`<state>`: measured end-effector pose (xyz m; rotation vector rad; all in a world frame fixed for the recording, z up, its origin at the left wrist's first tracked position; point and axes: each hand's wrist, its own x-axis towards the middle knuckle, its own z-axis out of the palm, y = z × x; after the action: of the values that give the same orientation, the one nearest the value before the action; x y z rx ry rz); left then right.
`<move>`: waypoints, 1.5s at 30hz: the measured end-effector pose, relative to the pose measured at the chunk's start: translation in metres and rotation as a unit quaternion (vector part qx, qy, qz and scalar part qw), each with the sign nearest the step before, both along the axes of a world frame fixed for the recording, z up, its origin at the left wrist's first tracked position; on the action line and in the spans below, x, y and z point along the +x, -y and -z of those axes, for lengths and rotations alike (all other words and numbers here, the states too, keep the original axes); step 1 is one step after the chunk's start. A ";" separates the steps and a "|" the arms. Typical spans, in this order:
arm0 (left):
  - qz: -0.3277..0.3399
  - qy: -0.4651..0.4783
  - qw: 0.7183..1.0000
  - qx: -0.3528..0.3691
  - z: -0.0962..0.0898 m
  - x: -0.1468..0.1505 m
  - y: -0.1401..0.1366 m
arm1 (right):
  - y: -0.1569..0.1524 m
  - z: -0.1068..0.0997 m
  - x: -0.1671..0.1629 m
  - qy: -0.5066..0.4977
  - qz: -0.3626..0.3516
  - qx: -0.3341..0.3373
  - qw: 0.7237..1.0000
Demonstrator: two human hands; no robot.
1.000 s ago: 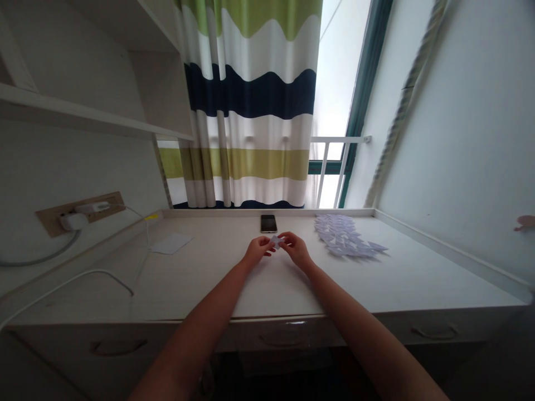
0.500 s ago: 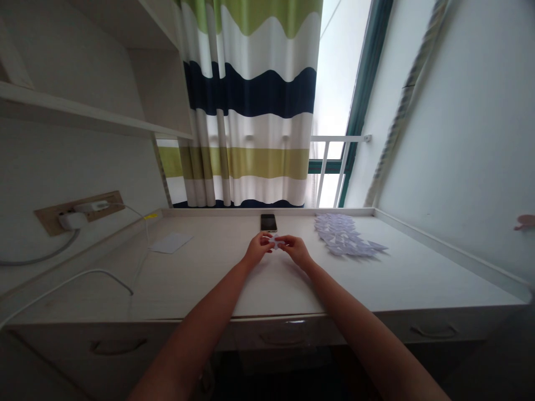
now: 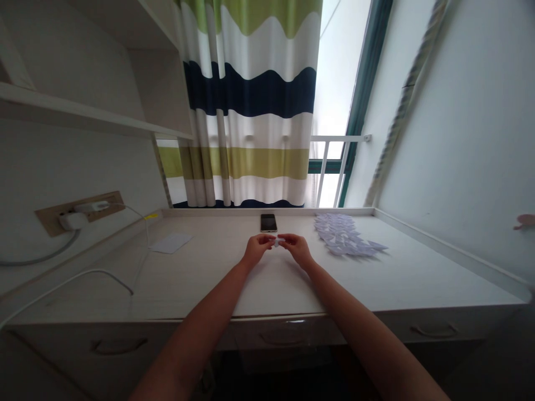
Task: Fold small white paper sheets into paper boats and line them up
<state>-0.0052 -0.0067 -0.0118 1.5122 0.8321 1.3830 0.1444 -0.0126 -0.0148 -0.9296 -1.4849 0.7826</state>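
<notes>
Between my two hands, just above the white desk (image 3: pixel 217 278), is a small folded piece of white paper (image 3: pixel 276 241). My left hand (image 3: pixel 257 248) pinches its left side with thumb and fingers. At its right side my right hand (image 3: pixel 295 247) pinches it the same way. Much of the paper is covered by my fingertips. A spread of several folded white paper pieces (image 3: pixel 343 235) lies to the right of my right hand. Flat on the desk at the left is a stack or sheet of white paper (image 3: pixel 171 243).
A dark phone (image 3: pixel 268 223) lies just beyond my hands. White cables (image 3: pixel 104 272) run across the left of the desk from a wall socket (image 3: pixel 79 213). A raised rim (image 3: pixel 451 250) borders the desk. A shelf (image 3: pixel 92 114) overhangs the left side, and a striped curtain (image 3: pixel 251 128) hangs behind.
My fingers have shifted on the small paper and drawn closer together at its edges. The paper now shows as a narrower shape. The other items have stayed put.
</notes>
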 end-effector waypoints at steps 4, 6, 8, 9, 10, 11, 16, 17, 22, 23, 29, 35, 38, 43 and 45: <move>0.002 -0.004 1.000 0.004 -0.001 0.000 0.003 | -0.002 0.003 0.001 -0.002 0.008 0.011 1.000; -0.001 -0.013 1.000 0.009 -0.001 0.000 0.002 | -0.002 0.002 0.001 0.001 0.012 0.007 1.000; -0.005 -0.022 1.000 0.009 -0.001 -0.001 0.001 | -0.001 0.001 0.001 0.007 0.015 0.004 1.000; -0.007 -0.027 1.000 0.008 -0.001 -0.001 0.001 | 0.000 0.000 0.001 0.011 0.016 0.004 1.000; -0.009 -0.030 0.999 0.006 -0.001 -0.002 0.000 | 0.000 0.000 0.001 0.016 0.018 0.006 1.000; -0.012 -0.033 0.999 0.005 -0.001 -0.002 0.000 | 0.000 0.000 0.001 0.021 0.021 0.010 0.999; -0.021 -0.038 0.999 0.005 -0.003 -0.003 0.002 | 0.000 -0.001 0.001 0.074 0.062 0.050 0.994; -0.022 -0.038 0.999 0.005 -0.003 -0.004 0.002 | 0.000 -0.002 0.001 0.083 0.070 0.057 0.992; -0.024 -0.031 0.999 0.010 -0.004 -0.003 0.000 | 0.002 -0.004 0.001 0.097 0.080 0.080 0.989; -0.024 -0.028 0.999 0.011 -0.004 -0.003 0.000 | 0.002 -0.004 0.001 0.094 0.078 0.081 0.989; -0.022 -0.033 0.999 -0.022 -0.002 -0.002 0.000 | 0.002 -0.002 0.001 0.087 0.078 0.074 0.990; -0.046 -0.060 0.997 0.006 -0.003 -0.004 0.001 | 0.003 -0.005 0.002 0.044 0.041 0.023 0.998; -0.050 -0.075 0.996 0.022 -0.003 -0.006 0.000 | 0.003 -0.006 0.002 0.015 0.005 -0.030 0.999; -0.040 -0.069 0.997 0.018 -0.001 -0.007 -0.001 | 0.003 -0.006 0.003 0.004 -0.019 -0.054 0.998; -0.025 -0.067 0.997 0.011 0.001 -0.006 -0.001 | 0.002 -0.005 0.002 0.012 -0.020 -0.052 0.998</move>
<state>-0.0111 -0.0055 -0.0124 1.6260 0.9468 1.3423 0.1468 -0.0148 -0.0095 -0.9919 -1.4982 0.8875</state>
